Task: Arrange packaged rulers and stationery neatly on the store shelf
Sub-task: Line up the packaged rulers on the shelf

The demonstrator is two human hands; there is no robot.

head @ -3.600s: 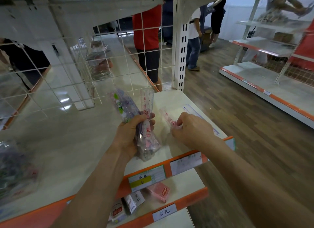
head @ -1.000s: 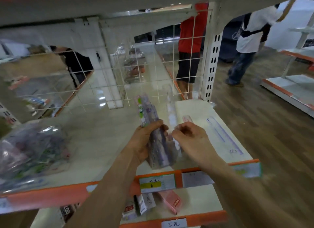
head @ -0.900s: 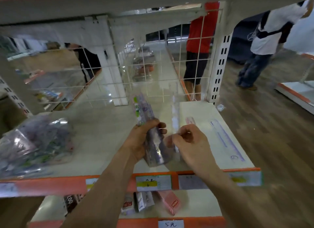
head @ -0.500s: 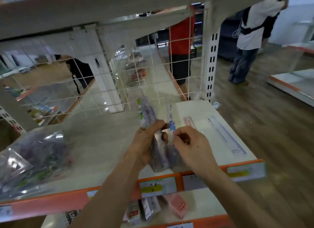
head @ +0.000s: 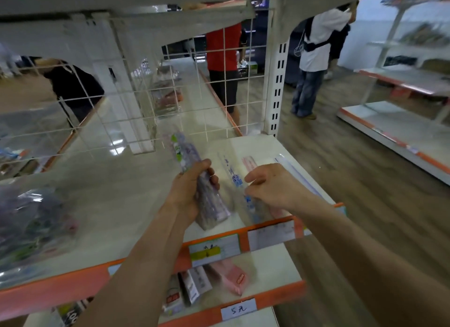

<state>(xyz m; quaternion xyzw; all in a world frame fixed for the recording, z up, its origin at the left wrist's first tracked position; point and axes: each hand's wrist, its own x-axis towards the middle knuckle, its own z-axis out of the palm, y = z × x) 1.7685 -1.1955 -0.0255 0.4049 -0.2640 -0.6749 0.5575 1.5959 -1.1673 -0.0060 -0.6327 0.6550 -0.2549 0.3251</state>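
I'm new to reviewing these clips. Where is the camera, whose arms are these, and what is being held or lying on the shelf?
There is no machine here. A person wears a wide-angle camera on the head, so this single picture looks forward and down at their own bare arms. The left hand grips a bundle of packaged rulers, tilted above the white shelf. The right hand appears to pinch a clear blue-printed ruler pack near the shelf's front edge. Beside it lie a pink ruler pack and a long clear ruler. A blurred bag of stationery sits at the far left. The lower shelf holds a pink box. Other people stand beyond the wire panel.
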